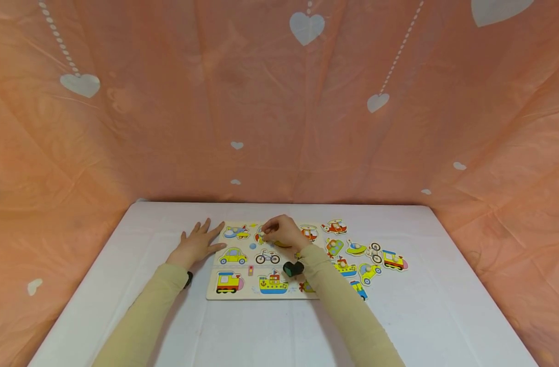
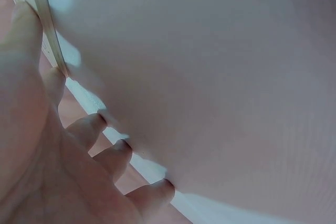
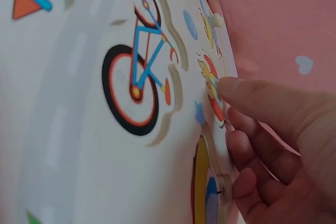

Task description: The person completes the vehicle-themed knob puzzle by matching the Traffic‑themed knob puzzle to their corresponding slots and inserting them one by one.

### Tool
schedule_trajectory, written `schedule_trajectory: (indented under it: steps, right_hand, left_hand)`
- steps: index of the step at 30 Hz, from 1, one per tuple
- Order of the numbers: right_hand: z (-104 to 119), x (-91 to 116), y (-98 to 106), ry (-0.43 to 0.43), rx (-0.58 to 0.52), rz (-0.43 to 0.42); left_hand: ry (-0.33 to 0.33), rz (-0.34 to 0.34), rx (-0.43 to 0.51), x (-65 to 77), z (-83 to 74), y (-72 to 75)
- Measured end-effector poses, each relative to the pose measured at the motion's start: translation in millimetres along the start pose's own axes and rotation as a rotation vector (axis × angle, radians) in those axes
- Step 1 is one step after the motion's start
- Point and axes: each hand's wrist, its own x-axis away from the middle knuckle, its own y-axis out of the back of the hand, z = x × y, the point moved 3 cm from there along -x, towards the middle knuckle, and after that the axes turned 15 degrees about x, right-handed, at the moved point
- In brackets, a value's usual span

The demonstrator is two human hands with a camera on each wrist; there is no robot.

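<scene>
A wooden peg puzzle board with printed vehicles lies on the table. My right hand is over its top row, thumb and fingertips pinching a red and yellow rocket puzzle piece at its knob. The thumb mostly hides that knob in the right wrist view. The rocket is at its spot on the board, beside the airplane piece. My left hand lies with spread fingers at the board's left side, thumb and index fingertip on the board's edge. The bicycle picture shows as a bare recess.
Right of the board lie loose knobbed pieces: a helicopter, a bicycle, a train, a yellow car, a ship and others. White cloth covers the table. A pink curtain hangs behind.
</scene>
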Motion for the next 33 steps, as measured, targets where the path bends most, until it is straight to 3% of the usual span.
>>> schedule_trajectory:
  steps: [20, 33]
  right_hand:
    - [-4, 14, 26, -0.004, -0.026, -0.006]
    - [-17, 28, 56, 0.012, 0.028, -0.079]
  left_hand:
    - [-0.002, 0.015, 0.008, 0.6, -2.0, 1.9]
    - [0.018, 0.029, 0.020, -0.2, -1.3, 1.5]
